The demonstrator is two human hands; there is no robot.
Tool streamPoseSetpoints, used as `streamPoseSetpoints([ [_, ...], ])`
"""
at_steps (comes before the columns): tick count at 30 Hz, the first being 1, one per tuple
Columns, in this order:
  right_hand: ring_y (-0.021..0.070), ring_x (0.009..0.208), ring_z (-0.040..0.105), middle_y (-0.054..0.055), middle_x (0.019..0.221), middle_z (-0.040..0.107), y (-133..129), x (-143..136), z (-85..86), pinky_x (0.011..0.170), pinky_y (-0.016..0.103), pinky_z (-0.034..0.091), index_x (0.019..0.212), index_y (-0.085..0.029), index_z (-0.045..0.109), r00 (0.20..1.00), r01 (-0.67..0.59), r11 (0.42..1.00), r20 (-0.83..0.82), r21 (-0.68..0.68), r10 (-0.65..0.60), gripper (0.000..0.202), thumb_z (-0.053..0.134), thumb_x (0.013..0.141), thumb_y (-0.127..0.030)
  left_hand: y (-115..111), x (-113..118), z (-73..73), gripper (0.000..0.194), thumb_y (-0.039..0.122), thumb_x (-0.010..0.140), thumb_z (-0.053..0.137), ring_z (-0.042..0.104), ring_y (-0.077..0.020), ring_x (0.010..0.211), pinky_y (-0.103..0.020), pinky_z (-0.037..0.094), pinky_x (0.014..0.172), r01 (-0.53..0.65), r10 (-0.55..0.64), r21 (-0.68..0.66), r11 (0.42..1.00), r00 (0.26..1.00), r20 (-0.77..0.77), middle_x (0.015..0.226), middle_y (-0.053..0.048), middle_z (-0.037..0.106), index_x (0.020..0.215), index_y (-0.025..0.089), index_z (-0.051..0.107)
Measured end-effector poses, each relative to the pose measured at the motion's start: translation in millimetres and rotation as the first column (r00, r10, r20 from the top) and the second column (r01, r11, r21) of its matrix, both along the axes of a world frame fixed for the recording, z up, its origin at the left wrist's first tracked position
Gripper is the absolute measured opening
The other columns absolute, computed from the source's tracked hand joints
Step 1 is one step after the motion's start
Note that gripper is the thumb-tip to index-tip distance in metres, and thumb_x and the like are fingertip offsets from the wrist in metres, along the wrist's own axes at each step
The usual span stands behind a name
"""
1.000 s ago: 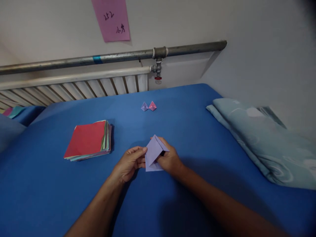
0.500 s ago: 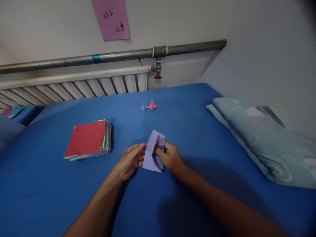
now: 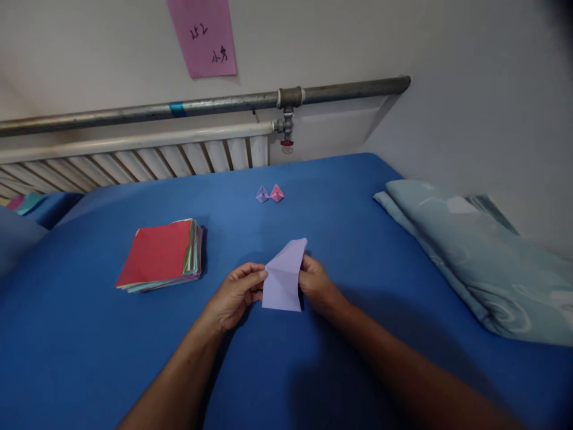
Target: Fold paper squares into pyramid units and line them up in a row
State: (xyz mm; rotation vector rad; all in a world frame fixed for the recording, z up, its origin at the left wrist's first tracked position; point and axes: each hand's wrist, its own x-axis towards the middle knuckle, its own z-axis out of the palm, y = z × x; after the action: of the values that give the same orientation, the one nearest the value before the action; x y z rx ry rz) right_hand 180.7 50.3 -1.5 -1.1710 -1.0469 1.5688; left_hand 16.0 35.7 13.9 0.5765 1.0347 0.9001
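A folded sheet of purple paper (image 3: 283, 280) is held up over the blue bed surface, between both hands. My left hand (image 3: 244, 291) pinches its left edge between thumb and fingers. On the other side, my right hand (image 3: 317, 282) grips the right edge, its fingertips partly hidden behind the paper. Farther back, a small purple folded piece (image 3: 262, 194) and a small pink one (image 3: 276, 193) lie side by side. To the left is a stack of coloured paper (image 3: 157, 252) with a red sheet on top.
A folded light green blanket (image 3: 465, 257) lies on the right. Along the wall behind the blue surface (image 3: 340, 197) run a radiator (image 3: 134, 162) and a metal pipe (image 3: 224, 104) with a red-handled valve (image 3: 287, 143). A pink note (image 3: 203, 42) hangs above.
The purple paper has turned and its open fold has closed, showing a flatter face. My left hand has closed on its edge, and my right thumb has come out of the fold.
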Motion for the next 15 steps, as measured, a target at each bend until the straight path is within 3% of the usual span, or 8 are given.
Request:
streamPoseSetpoints([
  [4, 0.0150, 0.071, 0.061, 0.000, 0.078, 0.067, -0.1, 2.8, 3.0, 0.067, 0.027, 0.049, 0.089, -0.021, 0.063, 0.999, -0.014, 0.999, -0.050, 0.051, 0.016, 0.021, 0.065, 0.071, -0.031, 0.3, 1.0, -0.5, 0.033, 0.032, 0.056, 0.085, 0.059, -0.0082, 0.055, -0.020, 0.049, 0.056, -0.067, 0.068, 0.031, 0.997, 0.997, -0.033, 0.064, 0.002, 0.065, 0.075, 0.015, 0.065],
  [9, 0.0109, 0.052, 0.052, -0.002, 0.064, 0.055, 0.8, 11.3, 4.2, 0.048, 0.023, 0.042, 0.082, -0.019, 0.055, 0.988, -0.086, 0.995, -0.122, 0.041, 0.090, 0.028, 0.049, 0.084, -0.046, 0.5, 4.0, 0.7, 0.034, 0.032, 0.056, 0.084, 0.054, -0.0067, 0.051, -0.018, 0.044, 0.051, -0.145, 0.153, 0.074, 0.987, 0.981, -0.121, 0.062, 0.004, 0.061, 0.076, 0.015, 0.064],
  [12, 0.0102, 0.049, 0.051, -0.002, 0.064, 0.056, -0.4, 12.5, 7.7, 0.046, 0.023, 0.042, 0.082, -0.018, 0.056, 0.996, -0.089, 0.995, -0.022, 0.046, 0.090, 0.033, 0.054, 0.082, -0.051, -0.8, 5.9, 1.3, 0.034, 0.032, 0.056, 0.084, 0.053, -0.0064, 0.051, -0.018, 0.043, 0.050, -0.157, 0.175, 0.116, 0.981, 0.970, -0.170, 0.063, 0.004, 0.061, 0.078, 0.015, 0.063],
  [15, 0.0106, 0.050, 0.052, -0.002, 0.065, 0.059, -2.2, 10.1, 11.6, 0.045, 0.022, 0.042, 0.091, -0.018, 0.059, 0.997, -0.048, 0.999, 0.059, 0.015, 0.047, 0.029, 0.065, 0.072, -0.039, -1.6, 5.8, 0.9, 0.033, 0.030, 0.058, 0.083, 0.057, -0.0080, 0.056, -0.019, 0.045, 0.053, -0.105, 0.127, 0.131, 0.986, 0.977, -0.171, 0.068, 0.002, 0.064, 0.080, 0.015, 0.064],
])
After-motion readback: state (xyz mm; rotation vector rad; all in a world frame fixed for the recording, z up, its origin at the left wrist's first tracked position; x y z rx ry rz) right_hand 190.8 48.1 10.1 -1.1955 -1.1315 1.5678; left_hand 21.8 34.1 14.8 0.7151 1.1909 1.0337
